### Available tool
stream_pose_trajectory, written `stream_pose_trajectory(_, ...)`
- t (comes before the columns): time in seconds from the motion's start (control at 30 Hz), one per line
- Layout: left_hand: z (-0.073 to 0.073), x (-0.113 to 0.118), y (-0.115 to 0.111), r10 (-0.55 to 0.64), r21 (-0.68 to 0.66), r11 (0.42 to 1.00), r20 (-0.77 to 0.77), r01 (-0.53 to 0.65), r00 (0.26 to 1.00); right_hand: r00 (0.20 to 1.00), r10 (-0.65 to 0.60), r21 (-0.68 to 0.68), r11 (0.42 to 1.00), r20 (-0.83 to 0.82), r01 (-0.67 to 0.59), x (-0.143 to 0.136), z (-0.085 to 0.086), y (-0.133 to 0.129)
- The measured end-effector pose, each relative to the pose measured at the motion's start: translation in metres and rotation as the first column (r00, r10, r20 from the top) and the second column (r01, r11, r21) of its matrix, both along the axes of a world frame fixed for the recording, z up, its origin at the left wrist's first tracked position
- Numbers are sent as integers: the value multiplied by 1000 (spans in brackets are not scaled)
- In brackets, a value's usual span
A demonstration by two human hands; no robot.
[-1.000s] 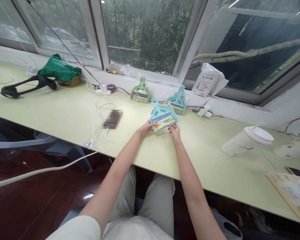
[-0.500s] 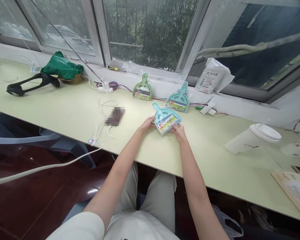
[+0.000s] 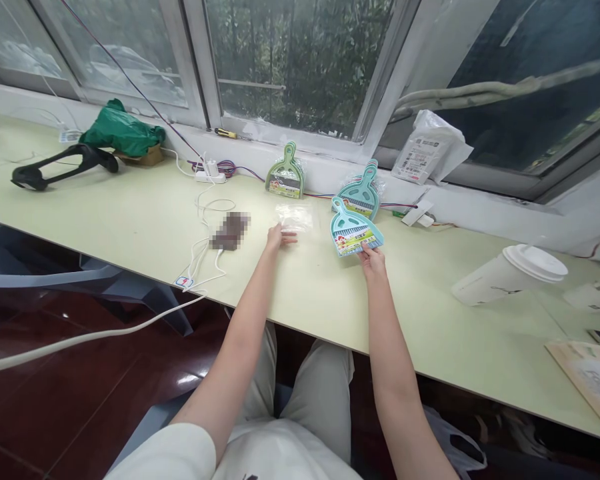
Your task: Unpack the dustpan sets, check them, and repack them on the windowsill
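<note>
A pale green surface (image 3: 145, 220) is seen from above, with both bare arms stretched out over it. The right hand (image 3: 373, 260) is closed on the lower edge of a teal dustpan set (image 3: 354, 231), which is held just above the surface with its handle pointing away, towards the window. The left hand (image 3: 277, 237) is laid flat on the surface with the fingers spread forward, the fingertips touching the near edge of a clear plastic bag (image 3: 294, 216) that lies empty and crumpled there. The two hands are kept well apart. To the left of the left hand a white cable (image 3: 200, 250) is coiled. Off to the right a white paper cup (image 3: 510, 275) with a lid is lying on its side. Farther back, against the window ledge, a stack of teal dustpan sets (image 3: 363, 190) is leaned just behind the held one, and a green dustpan set (image 3: 286, 175) is propped to its left. At the far left a green bag (image 3: 121, 130) is left beside a black headset (image 3: 60, 165)
</note>
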State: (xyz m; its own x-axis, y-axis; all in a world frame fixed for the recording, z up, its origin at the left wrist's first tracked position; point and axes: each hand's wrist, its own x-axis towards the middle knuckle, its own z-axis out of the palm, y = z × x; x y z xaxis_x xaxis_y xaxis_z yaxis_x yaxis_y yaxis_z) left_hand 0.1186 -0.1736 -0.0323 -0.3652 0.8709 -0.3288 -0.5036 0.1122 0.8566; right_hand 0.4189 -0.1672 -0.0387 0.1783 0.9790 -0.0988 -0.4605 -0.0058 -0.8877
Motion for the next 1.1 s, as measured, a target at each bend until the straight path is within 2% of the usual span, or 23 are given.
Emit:
stream_pose_trajectory(0.07,-2,5,0,-162,-43,986,-84,159,983,1000,-31,-25,999,-1,31,-1,-3,2)
stream_pose_trajectory(0.1,-2,7,1,-203,-37,979,-95,201,974,999,-36,-29,999,-3,36,-1,-4,3)
stream_pose_trajectory(0.13,-1,8,1,-196,-10,981,-87,196,977,999,-38,-30,999,-8,38,-2,-5,3)
stream_pose_trajectory(0.23,3,5,1,-25,175,984,48,16,999,999,-45,-31,999,-27,45,-3,-9,3)
stream_pose_trajectory(0.33,7,-3,0,49,378,918,191,-119,980,999,-40,-25,999,-22,39,-4,-11,2)
stream_pose_trajectory(0.4,6,-4,-1,49,417,898,221,-139,974,1000,-29,-26,999,-9,29,-4,-12,2)
stream_pose_trajectory(0.47,3,-1,1,38,358,927,216,-115,976,1000,-16,-31,999,4,16,-6,-14,1)
stream_pose_trajectory(0.53,-1,8,4,-30,266,964,176,-18,984,1000,5,-25,1000,16,-4,-9,-14,1)
stream_pose_trajectory(0.6,-5,21,5,-182,193,968,108,159,977,999,28,-7,1000,25,-27,-14,-14,0)
stream_pose_trajectory(0.63,-6,28,4,-282,174,948,69,267,957,999,41,3,999,26,-41,-17,-14,-1)
stream_pose_trajectory(0.7,-8,40,1,-473,166,868,-17,469,881,996,87,20,996,35,-88,-24,-11,-4)
stream_pose_trajectory(0.77,-9,51,-3,-559,165,806,-99,568,823,983,163,14,986,88,-165,-32,-6,-9)
stream_pose_trajectory(0.83,-11,56,-5,-519,168,826,-148,539,842,950,252,-36,968,183,-250,-38,0,-16)
stream_pose_trajectory(0.93,-15,56,0,-337,193,913,-144,360,930,869,396,-167,917,296,-361,-42,7,-23)
stream_pose_trajectory(1.0,-18,53,7,-238,204,944,-131,261,962,828,469,-228,881,308,-415,-40,9,-25)
stream_pose_trajectory(1.07,-20,50,13,-179,200,959,-130,203,975,845,444,-234,892,298,-386,-33,9,-22)
stream_pose_trajectory(1.1,-20,48,16,-157,198,963,-135,182,978,882,370,-213,924,292,-317,-27,8,-19)
